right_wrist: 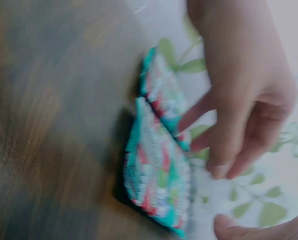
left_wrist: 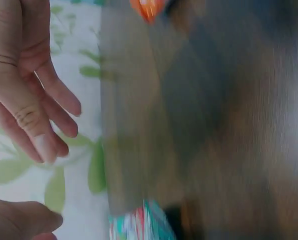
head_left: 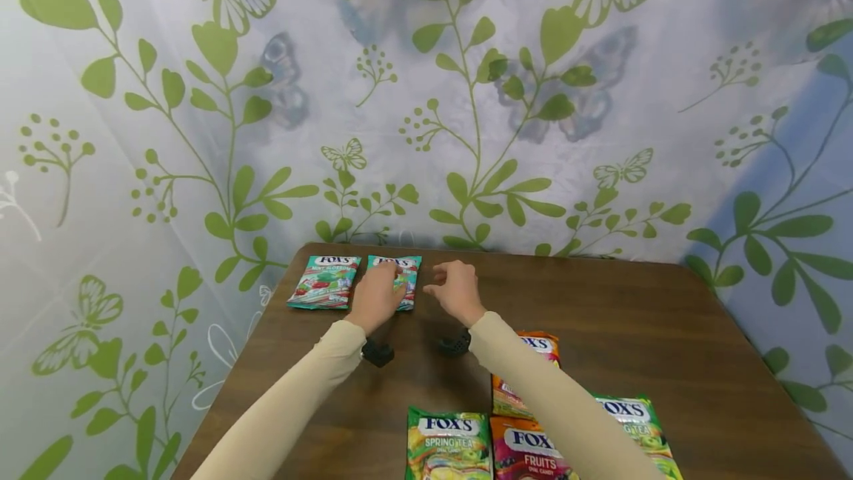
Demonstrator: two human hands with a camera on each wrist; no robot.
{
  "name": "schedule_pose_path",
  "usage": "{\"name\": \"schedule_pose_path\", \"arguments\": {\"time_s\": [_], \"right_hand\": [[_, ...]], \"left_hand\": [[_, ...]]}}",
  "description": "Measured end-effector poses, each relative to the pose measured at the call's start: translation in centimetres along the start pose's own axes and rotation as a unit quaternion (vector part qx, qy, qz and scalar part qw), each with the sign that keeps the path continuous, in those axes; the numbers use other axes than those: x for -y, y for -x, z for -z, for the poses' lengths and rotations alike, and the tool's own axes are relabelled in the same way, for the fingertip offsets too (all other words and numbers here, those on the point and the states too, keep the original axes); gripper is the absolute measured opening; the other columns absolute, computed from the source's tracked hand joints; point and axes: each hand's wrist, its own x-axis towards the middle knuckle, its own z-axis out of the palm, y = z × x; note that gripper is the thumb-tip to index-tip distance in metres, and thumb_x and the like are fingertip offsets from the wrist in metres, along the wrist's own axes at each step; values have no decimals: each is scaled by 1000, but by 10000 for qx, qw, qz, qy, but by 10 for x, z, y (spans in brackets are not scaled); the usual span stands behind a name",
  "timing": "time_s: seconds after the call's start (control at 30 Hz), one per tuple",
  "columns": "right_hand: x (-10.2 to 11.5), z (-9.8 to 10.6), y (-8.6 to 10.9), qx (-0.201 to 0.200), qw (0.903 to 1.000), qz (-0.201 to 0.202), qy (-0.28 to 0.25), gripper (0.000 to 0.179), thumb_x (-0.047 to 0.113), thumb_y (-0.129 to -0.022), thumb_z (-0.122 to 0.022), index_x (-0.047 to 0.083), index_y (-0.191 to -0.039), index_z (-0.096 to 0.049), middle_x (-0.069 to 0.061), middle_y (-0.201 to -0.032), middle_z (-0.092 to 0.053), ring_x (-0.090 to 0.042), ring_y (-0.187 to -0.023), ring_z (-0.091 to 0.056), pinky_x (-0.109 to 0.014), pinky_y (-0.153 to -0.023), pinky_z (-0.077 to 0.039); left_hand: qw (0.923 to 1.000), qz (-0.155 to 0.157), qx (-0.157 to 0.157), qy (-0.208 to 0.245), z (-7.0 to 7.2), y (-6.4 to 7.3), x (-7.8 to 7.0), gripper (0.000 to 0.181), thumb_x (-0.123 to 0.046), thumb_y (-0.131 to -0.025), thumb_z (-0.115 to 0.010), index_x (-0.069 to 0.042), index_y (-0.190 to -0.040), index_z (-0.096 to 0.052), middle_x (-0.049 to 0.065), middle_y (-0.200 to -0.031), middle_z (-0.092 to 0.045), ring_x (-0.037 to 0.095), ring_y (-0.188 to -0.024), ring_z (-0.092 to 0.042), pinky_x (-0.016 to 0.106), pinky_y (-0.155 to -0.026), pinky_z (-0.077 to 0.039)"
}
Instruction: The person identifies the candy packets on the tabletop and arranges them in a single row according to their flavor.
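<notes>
My left hand (head_left: 380, 291) hovers over the second of two teal Fox's candy bags, fingers loosely bent and nothing held. That bag (head_left: 409, 284) is partly covered by it. The other bag (head_left: 324, 284), marked Mint Blossom, lies just to the left. Just right of the pair is my right hand (head_left: 456, 289), raised above the table with relaxed, empty fingers. In the right wrist view the left hand (right_wrist: 244, 100) appears beyond the nearer teal bag (right_wrist: 156, 175), apart from it. The left wrist view shows the right hand (left_wrist: 24, 85) with fingers extended.
Nearer me on the brown table (head_left: 613, 317) lie a green Spring Tea bag (head_left: 449, 447), a purple-red Fruits bag (head_left: 529, 454), an orange bag (head_left: 543, 347) and another green bag (head_left: 640, 424). My right sleeve partly hides some. A leaf-patterned curtain (head_left: 373, 110) stands behind.
</notes>
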Motion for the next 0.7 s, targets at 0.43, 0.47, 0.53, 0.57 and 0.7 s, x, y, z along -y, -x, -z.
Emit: {"name": "schedule_pose_path", "arguments": {"time_s": [0.43,0.47,0.53,0.57,0.7], "right_hand": [[-13,76,77,266,9985,-73,-470,28,8,-93,-89,-2,-118,-81,-10,-98,-81,-24,-84,-78,-39,-72,-65],[-15,80,84,297,9984,-107,-479,27,9,-93,-89,-2,-118,-82,-8,-97,-81,-23,-84,-77,-38,-73,-65],[-18,88,98,362,9984,-178,-405,27,10,-93,-89,0,-117,-82,-5,-95,-81,-20,-83,-76,-35,-72,-64],[-19,91,104,382,9984,-211,-356,26,10,-93,-89,0,-117,-82,-4,-95,-81,-19,-83,-76,-34,-72,-63],[-25,104,126,337,9986,-397,-78,25,9,-92,-90,1,-114,-83,-2,-92,-80,-18,-80,-74,-31,-67,-62]], "left_hand": [[9742,-259,858,2073,-10,40,-62,21,-10,-101,-79,2,-116,-72,10,-102,-76,17,-83,-72,33,-75,-62],[9696,-236,968,2233,-12,43,-65,22,-11,-101,-79,2,-117,-72,10,-101,-76,16,-82,-71,31,-73,-61],[9605,-201,1171,2518,-17,51,-70,23,-11,-101,-80,4,-117,-71,10,-100,-76,14,-79,-70,28,-69,-59],[9553,-161,1288,2658,-19,55,-72,24,-12,-101,-80,4,-117,-71,11,-99,-76,15,-77,-71,27,-67,-59],[9292,127,1811,3219,-26,70,-82,29,-13,-101,-81,8,-119,-70,11,-98,-76,26,-74,-76,30,-62,-61]]}}
